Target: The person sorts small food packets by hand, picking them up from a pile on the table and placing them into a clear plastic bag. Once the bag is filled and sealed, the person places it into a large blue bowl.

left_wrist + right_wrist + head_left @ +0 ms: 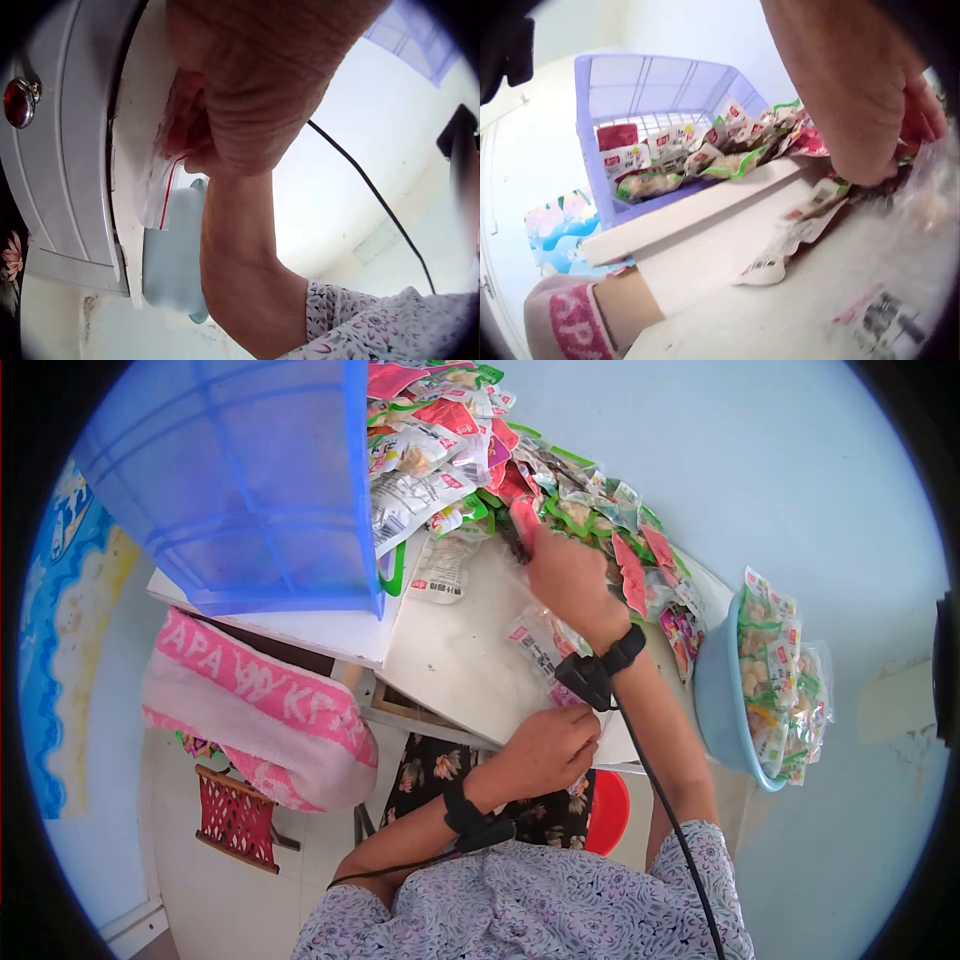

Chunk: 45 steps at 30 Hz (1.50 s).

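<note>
The left hand (pixel 545 750) (pixel 255 82) is at the table's front edge with curled fingers, pinching a clear plastic bag (pixel 156 199) with a red line along its mouth. Farther back, the right hand (pixel 575 575) (pixel 847 90) reaches into a heap of small food packets (pixel 585 510), its fingers curled round a red packet (pixel 524 520); the fingertips are partly hidden. Printed clear bag (pixel 545 645) lies on the table between the hands, partly under the right wrist. A white packet (pixel 440 570) (pixel 765 270) lies left of the right hand.
A blue plastic basket (pixel 250 510) (pixel 604 187) lies on its side at the left, packets at its mouth. A light blue tub (pixel 715 690) holding filled bags (pixel 770 670) stands right. Pink towel (pixel 250 710), red basin (pixel 608 810) and a folding stool (pixel 238 815) are lower down.
</note>
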Motion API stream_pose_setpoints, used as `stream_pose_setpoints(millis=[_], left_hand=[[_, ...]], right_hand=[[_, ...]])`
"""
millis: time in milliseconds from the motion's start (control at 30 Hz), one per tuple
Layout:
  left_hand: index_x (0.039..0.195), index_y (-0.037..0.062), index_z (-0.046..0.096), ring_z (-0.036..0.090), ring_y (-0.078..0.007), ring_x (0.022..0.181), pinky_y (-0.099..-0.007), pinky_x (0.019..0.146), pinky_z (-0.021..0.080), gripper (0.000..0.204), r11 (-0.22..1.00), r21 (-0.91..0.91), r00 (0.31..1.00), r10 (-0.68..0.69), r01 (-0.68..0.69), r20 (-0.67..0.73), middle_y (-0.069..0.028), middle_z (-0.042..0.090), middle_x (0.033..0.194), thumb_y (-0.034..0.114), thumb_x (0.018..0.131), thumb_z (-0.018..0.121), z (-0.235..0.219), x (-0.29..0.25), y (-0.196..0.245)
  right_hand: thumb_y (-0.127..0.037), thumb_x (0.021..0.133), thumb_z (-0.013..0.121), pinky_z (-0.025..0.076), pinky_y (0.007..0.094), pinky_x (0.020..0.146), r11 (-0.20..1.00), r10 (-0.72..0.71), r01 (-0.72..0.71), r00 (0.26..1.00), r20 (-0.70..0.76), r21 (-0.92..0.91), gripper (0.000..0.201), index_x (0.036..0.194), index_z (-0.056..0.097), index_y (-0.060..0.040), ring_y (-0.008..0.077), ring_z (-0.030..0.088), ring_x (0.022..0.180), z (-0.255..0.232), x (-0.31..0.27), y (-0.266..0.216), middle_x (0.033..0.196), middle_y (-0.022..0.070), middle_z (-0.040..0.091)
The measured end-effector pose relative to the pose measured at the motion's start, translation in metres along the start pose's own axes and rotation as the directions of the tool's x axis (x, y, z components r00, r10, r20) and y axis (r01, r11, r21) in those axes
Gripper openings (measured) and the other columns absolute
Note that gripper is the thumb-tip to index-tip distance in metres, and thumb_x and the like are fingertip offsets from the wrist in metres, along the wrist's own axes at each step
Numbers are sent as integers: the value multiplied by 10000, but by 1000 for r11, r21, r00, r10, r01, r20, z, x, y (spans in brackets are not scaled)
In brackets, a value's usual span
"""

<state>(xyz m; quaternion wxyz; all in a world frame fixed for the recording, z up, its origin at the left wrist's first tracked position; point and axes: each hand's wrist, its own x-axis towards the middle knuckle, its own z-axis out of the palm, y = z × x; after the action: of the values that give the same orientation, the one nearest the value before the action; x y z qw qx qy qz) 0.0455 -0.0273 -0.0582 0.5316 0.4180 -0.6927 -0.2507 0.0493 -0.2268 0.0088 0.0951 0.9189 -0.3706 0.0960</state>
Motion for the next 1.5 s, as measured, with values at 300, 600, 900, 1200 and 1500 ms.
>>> stream_pose_setpoints(millis=[300,600,900,1200,1500], left_hand=[[917,37,578,639,-352,752,-446,659,497,117,1000,-23,1000,-16,16,0,-130,619,857,56,868,683,0,1,2],[910,27,570,646,-334,727,-425,634,504,126,999,-12,999,-34,34,32,-131,624,851,54,870,686,0,3,3],[921,35,598,659,-325,735,-406,628,514,125,999,19,999,-28,27,21,-130,631,848,82,878,706,-2,2,5],[912,51,558,649,-342,753,-450,663,495,127,999,28,999,-33,32,28,-132,621,782,98,884,673,2,-4,-1],[914,58,552,620,-367,732,-467,656,481,106,998,-51,998,43,-45,-42,-135,589,800,86,887,651,-2,-4,1]], right_hand=[[-195,964,649,464,438,638,775,229,-137,971,-73,617,236,1000,633,37,265,600,680,-43,-24,75,767,187,635],[-171,991,648,454,381,666,519,285,-151,959,-3,841,243,1069,655,59,169,503,708,-33,-60,86,748,134,593],[-233,953,690,552,457,857,999,-35,38,818,-574,-6,334,1217,662,-30,314,677,1025,-50,-23,35,1063,148,711],[-297,892,762,521,489,990,829,-524,484,847,88,280,503,1289,616,-24,367,565,1278,-32,-2,-57,1299,162,641],[-129,822,709,505,477,1019,790,-605,612,774,187,27,411,1210,644,-10,357,598,1226,-12,18,-79,1248,173,658]])
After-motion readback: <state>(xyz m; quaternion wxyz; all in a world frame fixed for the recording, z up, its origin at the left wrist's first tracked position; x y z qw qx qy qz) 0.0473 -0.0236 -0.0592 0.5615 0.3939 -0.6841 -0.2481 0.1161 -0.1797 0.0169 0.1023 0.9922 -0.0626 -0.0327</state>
